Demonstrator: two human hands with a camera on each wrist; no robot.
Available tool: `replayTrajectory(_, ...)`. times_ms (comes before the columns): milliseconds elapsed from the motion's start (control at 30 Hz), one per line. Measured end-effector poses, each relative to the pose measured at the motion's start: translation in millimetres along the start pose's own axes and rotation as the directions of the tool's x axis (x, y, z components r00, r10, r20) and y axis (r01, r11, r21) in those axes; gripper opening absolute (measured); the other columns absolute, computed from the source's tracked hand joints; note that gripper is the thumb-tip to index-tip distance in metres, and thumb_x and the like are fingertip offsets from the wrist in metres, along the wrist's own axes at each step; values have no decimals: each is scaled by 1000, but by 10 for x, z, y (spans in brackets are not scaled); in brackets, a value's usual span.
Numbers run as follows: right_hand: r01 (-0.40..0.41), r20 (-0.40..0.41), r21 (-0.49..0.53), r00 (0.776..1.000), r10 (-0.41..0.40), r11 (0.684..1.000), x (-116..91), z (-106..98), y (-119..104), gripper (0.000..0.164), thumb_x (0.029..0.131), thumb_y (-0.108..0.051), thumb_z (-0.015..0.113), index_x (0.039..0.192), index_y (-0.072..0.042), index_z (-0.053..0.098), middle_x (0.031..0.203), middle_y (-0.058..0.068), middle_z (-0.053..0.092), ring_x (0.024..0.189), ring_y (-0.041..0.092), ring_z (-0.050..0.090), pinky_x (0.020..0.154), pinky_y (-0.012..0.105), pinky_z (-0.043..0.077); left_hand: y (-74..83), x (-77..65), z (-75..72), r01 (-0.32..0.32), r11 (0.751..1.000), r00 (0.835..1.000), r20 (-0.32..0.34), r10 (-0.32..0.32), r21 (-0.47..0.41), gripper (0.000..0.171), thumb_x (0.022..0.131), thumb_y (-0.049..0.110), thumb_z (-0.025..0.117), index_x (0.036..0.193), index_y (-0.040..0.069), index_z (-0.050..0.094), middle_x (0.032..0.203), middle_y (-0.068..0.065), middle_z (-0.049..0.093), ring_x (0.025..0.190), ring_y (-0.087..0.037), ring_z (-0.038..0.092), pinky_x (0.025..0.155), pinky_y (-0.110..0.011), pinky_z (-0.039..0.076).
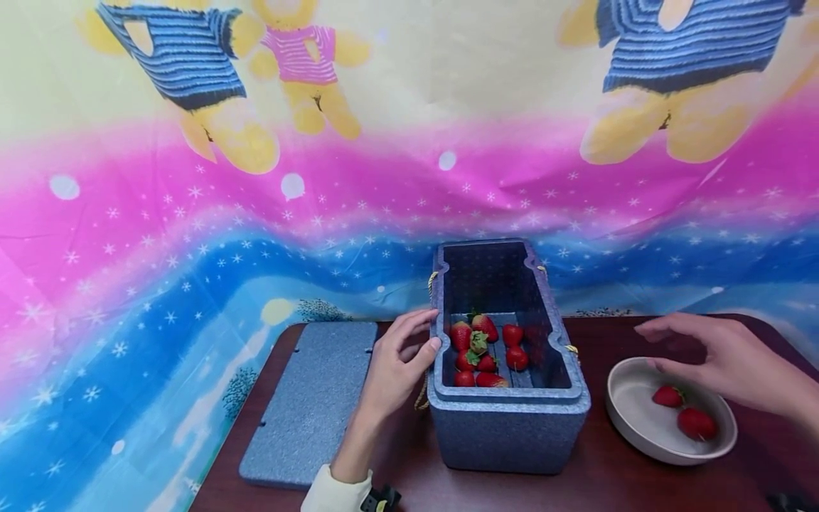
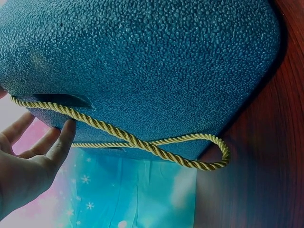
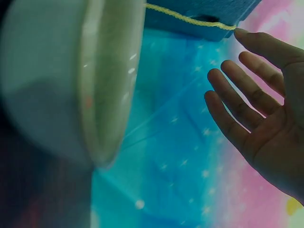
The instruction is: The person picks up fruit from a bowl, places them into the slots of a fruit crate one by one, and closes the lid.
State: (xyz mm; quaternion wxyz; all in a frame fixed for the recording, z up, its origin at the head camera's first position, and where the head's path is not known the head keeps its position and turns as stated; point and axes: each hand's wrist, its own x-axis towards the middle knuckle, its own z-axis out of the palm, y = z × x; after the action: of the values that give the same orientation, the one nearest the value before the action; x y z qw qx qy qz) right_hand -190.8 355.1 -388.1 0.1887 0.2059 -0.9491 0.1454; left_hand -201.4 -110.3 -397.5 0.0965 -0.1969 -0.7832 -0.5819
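A blue-grey foam box (image 1: pixel 508 434) stands uncovered on the table, with several strawberries (image 1: pixel 484 327) on its floor. My left hand (image 1: pixel 398 363) rests its fingertips against the box's left rim; in the left wrist view those fingers touch the wall beside a gold rope (image 2: pixel 128 137). To the right of the box sits a pale round bowl (image 1: pixel 623 427) holding two strawberries (image 1: pixel 696 424). Above the bowl's far right side hovers my right hand (image 1: pixel 723 355), holding nothing. The right wrist view shows its fingers spread and relaxed, apart from the bowl (image 3: pixel 42 90).
The box's flat foam lid (image 1: pixel 313 398) lies on the dark wooden table (image 1: pixel 409 455) to the left. Behind the table hangs a printed cloth (image 1: pixel 384 171) with bears and snowflakes, close to the far end of the box.
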Motion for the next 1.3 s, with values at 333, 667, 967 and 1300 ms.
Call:
replayTrajectory(333, 32, -8, 9, 999, -32, 999, -423, 204, 269, 57, 59, -19, 104, 109, -24, 78, 97, -9, 78, 86, -12, 59, 62, 11, 37, 15, -7, -3, 8, 1000, 1000, 0, -8, -6, 43, 104, 26, 71, 147, 24, 66, 154, -1, 60, 137, -25, 64, 109, -57, 57)
replayTrajectory(667, 10, 42, 38, 999, -12, 999, -689, 337, 318, 56, 57, -14, 104, 106, -20, 77, 88, -22, 67, 71, -11, 43, 57, 16, 31, 3, -22, -12, 0, 1000, 1000, -2, 0, -9, 44, 105, 26, 70, 148, 23, 65, 155, -2, 60, 136, -26, 64, 109, -57, 57)
replayTrajectory(967, 68, 75, 152, 994, -80, 986, -730, 432, 275, 54, 62, -7, 102, 109, -17, 77, 94, -23, 70, 75, -11, 54, 61, 7, 40, -9, -19, -7, 13, 1000, 1000, 1, -13, -11, 43, 105, 28, 71, 147, 27, 66, 153, 3, 60, 137, -22, 64, 110, -54, 57)
replayTrajectory(1300, 84, 191, 225, 973, -128, 971, -694, 572, 228, 48, 66, 0, 96, 108, -12, 76, 97, -6, 75, 82, -12, 60, 59, 15, 49, -12, -15, -6, -3, 1000, 1000, 3, 3, 2, 44, 105, 28, 71, 149, 24, 65, 154, -1, 60, 136, -26, 65, 108, -55, 58)
